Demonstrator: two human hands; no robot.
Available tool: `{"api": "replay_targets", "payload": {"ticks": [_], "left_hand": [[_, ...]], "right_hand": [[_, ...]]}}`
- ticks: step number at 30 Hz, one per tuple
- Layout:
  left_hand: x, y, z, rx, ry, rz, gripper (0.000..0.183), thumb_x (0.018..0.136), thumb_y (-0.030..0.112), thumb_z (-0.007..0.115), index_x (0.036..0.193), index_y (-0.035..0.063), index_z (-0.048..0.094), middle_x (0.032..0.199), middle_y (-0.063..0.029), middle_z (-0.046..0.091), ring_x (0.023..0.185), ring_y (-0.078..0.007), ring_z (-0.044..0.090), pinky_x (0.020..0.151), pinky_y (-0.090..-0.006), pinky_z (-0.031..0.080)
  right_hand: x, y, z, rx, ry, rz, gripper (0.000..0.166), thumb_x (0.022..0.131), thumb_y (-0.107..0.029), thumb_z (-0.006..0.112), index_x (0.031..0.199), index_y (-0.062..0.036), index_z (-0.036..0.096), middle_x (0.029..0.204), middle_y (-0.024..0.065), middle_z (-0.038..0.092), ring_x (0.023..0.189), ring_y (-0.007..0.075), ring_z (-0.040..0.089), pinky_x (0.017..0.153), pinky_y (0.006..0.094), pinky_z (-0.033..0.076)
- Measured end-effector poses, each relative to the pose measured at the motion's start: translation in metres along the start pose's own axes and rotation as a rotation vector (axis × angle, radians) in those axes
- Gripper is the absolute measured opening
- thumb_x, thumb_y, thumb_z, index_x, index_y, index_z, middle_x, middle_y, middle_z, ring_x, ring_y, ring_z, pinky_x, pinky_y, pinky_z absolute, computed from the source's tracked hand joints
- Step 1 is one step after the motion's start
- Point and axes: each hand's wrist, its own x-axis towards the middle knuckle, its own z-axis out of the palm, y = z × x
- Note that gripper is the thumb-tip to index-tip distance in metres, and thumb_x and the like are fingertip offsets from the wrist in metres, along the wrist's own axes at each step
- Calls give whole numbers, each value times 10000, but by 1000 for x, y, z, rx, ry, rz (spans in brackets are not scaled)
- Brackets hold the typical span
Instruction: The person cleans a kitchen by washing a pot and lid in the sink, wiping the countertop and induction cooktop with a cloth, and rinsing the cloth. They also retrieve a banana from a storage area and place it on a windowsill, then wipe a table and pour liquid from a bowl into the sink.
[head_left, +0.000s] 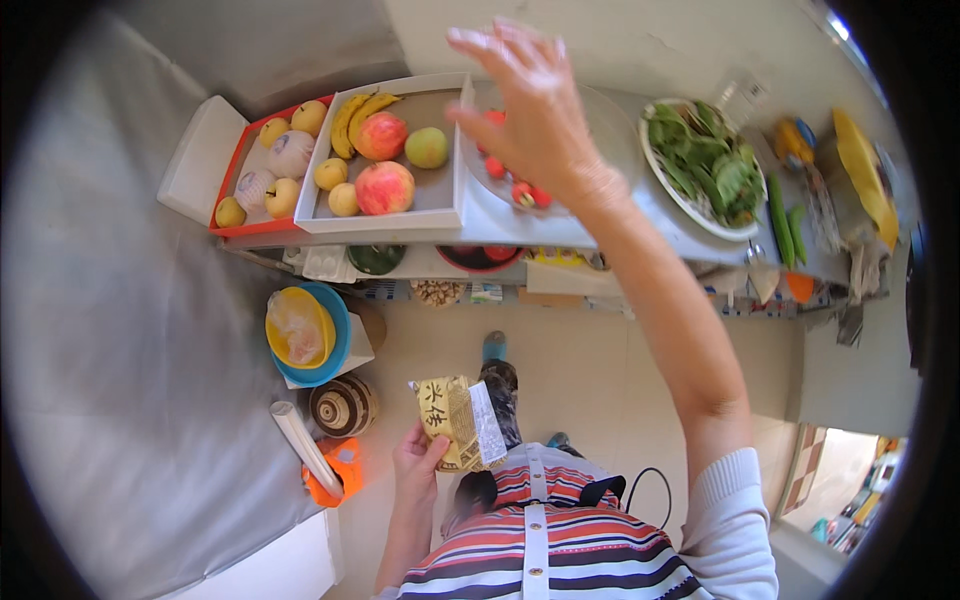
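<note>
My left hand (424, 452) grips a gold printed packet (454, 424) by its lower left edge, low in front of my body. The packet bears writing and a white label. Raised over the shelf, my right hand (525, 101) has its fingers apart and holds nothing; it looks slightly blurred. Beneath it lies a clear round tray or lid (607, 124) with small red fruits (523, 193), partly hidden by the hand. Left of that, a white box (379, 223) holds bananas (346, 126), a green fruit (427, 148) and large red fruits (385, 188).
A red box (255, 227) of pears and net-wrapped fruit stands far left. Leafy greens (709, 161) fill a white oval basin, with cucumbers (780, 219) beside it. Lower shelf items jut below. Stacked basins (341, 352), a woven basket (343, 406) and an orange bag (341, 472) stand at left.
</note>
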Motion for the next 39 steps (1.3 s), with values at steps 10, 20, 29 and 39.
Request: {"api": "replay_targets", "payload": {"ticks": [10, 20, 29, 39], "left_hand": [[126, 119, -6, -89, 118, 132, 580, 681, 62, 705, 1176, -36, 417, 1072, -86, 537, 965, -154, 527, 839, -260, 420], [165, 150, -2, -62, 203, 145, 621, 667, 110, 736, 1169, -59, 412, 1068, -95, 535, 963, -154, 521, 840, -263, 410], [169, 148, -3, -55, 216, 126, 627, 671, 81, 722, 1189, -57, 397, 1084, -98, 533, 971, -159, 523, 849, -267, 412], [174, 151, -14, -111, 230, 164, 639, 679, 84, 719, 1201, -67, 383, 1094, -101, 527, 979, -156, 520, 848, -261, 409]], "right_hand": [[-27, 91, 205, -224, -847, 270, 913, 520, -370, 755, 1273, -117, 305, 1158, 130, 480, 1230, 345, 269, 920, 682, 84], [11, 144, 233, -269, -974, 423, 799, 539, -324, 715, 1221, -100, 364, 1065, 115, 555, 1153, 279, 378, 948, 652, 80], [17, 169, 260, -413, -867, 385, 845, 576, -352, 728, 1275, -120, 314, 1240, 108, 422, 1207, 270, 322, 944, 648, 115], [13, 79, 276, -138, -875, -151, 822, 531, -211, 774, 1236, -245, 353, 1218, 125, 371, 1126, 328, 378, 940, 602, 205]]}}
